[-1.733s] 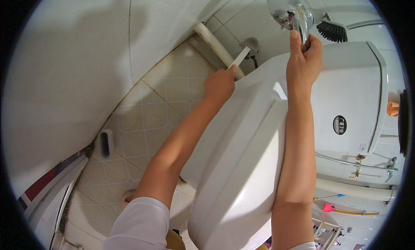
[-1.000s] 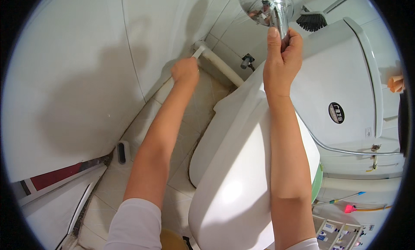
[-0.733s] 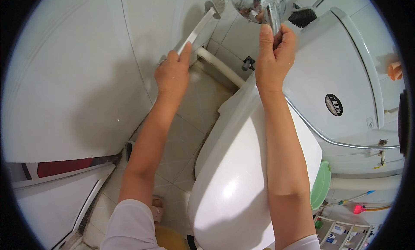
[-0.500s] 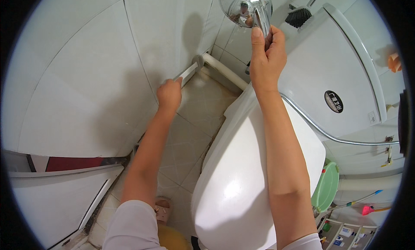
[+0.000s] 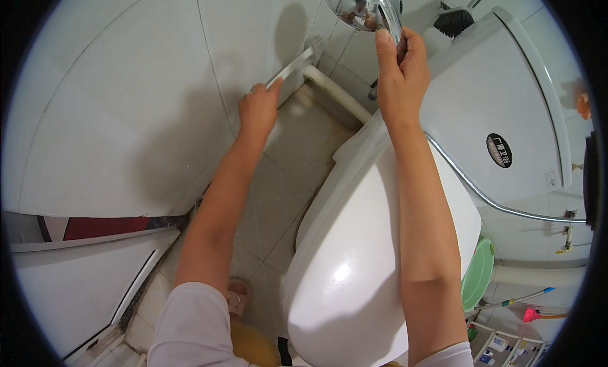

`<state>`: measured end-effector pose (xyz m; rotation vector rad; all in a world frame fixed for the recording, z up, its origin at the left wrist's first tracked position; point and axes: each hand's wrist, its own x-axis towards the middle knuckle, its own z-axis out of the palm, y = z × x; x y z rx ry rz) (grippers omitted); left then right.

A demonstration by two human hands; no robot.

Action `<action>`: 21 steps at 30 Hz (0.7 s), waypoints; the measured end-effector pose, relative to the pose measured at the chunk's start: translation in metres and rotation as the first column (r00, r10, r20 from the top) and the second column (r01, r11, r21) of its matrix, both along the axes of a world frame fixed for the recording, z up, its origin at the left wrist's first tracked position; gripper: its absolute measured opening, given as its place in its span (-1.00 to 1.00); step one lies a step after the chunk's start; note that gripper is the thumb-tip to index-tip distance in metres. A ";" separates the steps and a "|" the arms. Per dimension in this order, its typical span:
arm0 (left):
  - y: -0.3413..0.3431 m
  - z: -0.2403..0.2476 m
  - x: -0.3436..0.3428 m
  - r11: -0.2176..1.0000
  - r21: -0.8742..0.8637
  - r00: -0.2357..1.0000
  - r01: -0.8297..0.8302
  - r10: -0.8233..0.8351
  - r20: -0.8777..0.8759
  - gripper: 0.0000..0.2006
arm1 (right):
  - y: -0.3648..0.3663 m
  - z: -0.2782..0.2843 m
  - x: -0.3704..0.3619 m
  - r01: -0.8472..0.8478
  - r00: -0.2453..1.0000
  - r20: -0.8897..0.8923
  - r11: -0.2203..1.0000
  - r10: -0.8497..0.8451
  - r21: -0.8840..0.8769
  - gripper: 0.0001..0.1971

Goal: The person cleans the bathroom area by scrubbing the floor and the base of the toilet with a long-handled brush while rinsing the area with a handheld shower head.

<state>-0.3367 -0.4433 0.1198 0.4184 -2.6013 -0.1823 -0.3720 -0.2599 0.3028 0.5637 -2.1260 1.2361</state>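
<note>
My right hand [image 5: 403,82] is wrapped round the handle of a chrome shower head [image 5: 360,7], held up above the toilet [image 5: 345,240]. A silver hose [image 5: 487,199] curves from near that hand to a wall fitting on the right. My left hand [image 5: 258,113] reaches low into the far corner. It grips a long, pale-handled brush [image 5: 290,69]. Its greyish head is blurred and lies against the white wall tiles [image 5: 250,44], just above a white pipe [image 5: 335,94]. No water is plainly visible coming from the shower head.
The toilet cistern [image 5: 500,101] stands at the right, with a black-bristled brush [image 5: 453,21] behind it. A green basin [image 5: 479,275], a mop handle [image 5: 519,298] and a shelf rack [image 5: 506,341] are at the lower right. A white door [image 5: 82,284] edges the left side.
My left hand has moved the brush up and to the right, from beside the pipe's end onto the wall above it. My right hand and the shower head have shifted slightly up and right.
</note>
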 end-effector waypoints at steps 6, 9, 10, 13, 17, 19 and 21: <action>0.012 -0.090 0.037 0.994 0.102 0.976 -0.040 0.017 0.219 -0.56 | 0.001 -0.003 -0.001 -0.010 1.000 0.029 0.996 0.007 0.086 -0.53; 0.016 -0.135 0.059 0.918 0.368 0.929 -0.148 0.001 0.370 -0.63 | 0.001 -0.001 0.002 -0.032 0.994 0.105 0.987 0.015 0.158 -0.53; 0.016 -0.149 0.063 0.806 0.552 0.916 -0.215 -0.030 0.400 -0.66 | 0.001 0.000 0.003 -0.035 0.994 0.109 0.986 0.018 0.160 -0.53; 0.027 -0.160 0.047 0.787 0.563 0.922 -0.251 0.018 0.386 -0.65 | -0.010 0.000 0.006 -0.148 0.977 0.194 0.941 0.091 0.303 -0.54; 0.070 -0.131 0.014 0.701 0.689 0.914 -0.184 -0.136 0.383 -0.64 | -0.005 -0.012 0.002 -0.280 0.950 0.240 0.885 0.200 0.373 -0.56; 0.072 -0.125 0.014 0.733 0.668 0.773 -0.125 -0.350 0.529 -0.63 | -0.007 -0.012 0.003 -0.335 0.929 0.282 0.870 0.241 0.361 -0.57; 0.089 -0.135 0.035 0.781 0.623 0.791 0.041 -0.406 0.457 -0.63 | 0.000 -0.006 0.001 -0.436 0.869 0.400 0.836 0.293 0.335 -0.59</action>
